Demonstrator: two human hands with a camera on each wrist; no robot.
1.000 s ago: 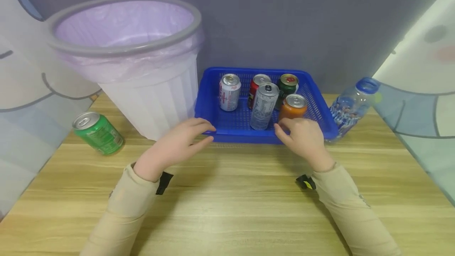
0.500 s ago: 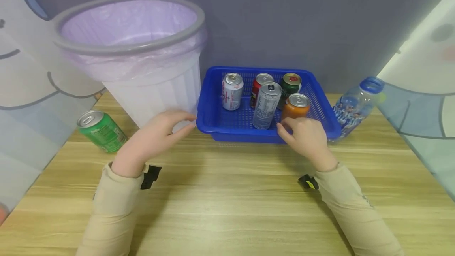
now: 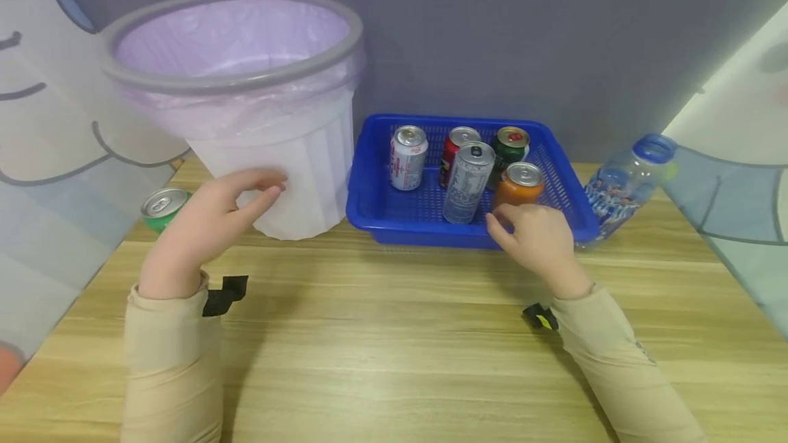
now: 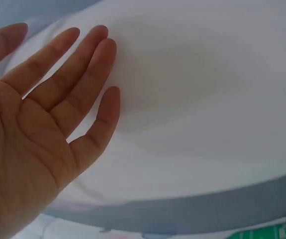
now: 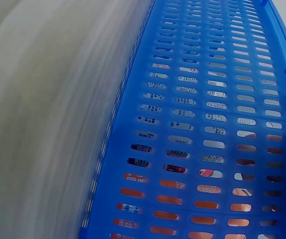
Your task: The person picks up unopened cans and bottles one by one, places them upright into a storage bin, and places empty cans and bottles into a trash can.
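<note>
My left hand (image 3: 212, 217) hangs in front of the white trash bin (image 3: 295, 169), fingers relaxed and nothing in them; the left wrist view shows its bare palm. Behind it, partly hidden, a green soda can (image 3: 161, 204) rests on the table. My right hand (image 3: 538, 238) is at the front rim of the blue plastic basket (image 3: 418, 232), its fingers loosely bent, fingertips hidden close to an orange can (image 3: 519, 186). Also in the basket are a tall silver can (image 3: 468, 186), a white can (image 3: 408, 159), a red can (image 3: 452, 149) and a dark green can (image 3: 509, 149).
A clear bottle with a blue cap (image 3: 631, 186) leans beside the basket's right end. The bin has a grey rim and a purple liner (image 3: 234, 39). A grey wall (image 3: 492, 33) stands behind. Wood-grain table (image 3: 394, 347) stretches in front.
My left hand has moved left, from the basket's front left corner to before the bin, and now covers part of the green can. My right hand has stayed at the basket rim.
</note>
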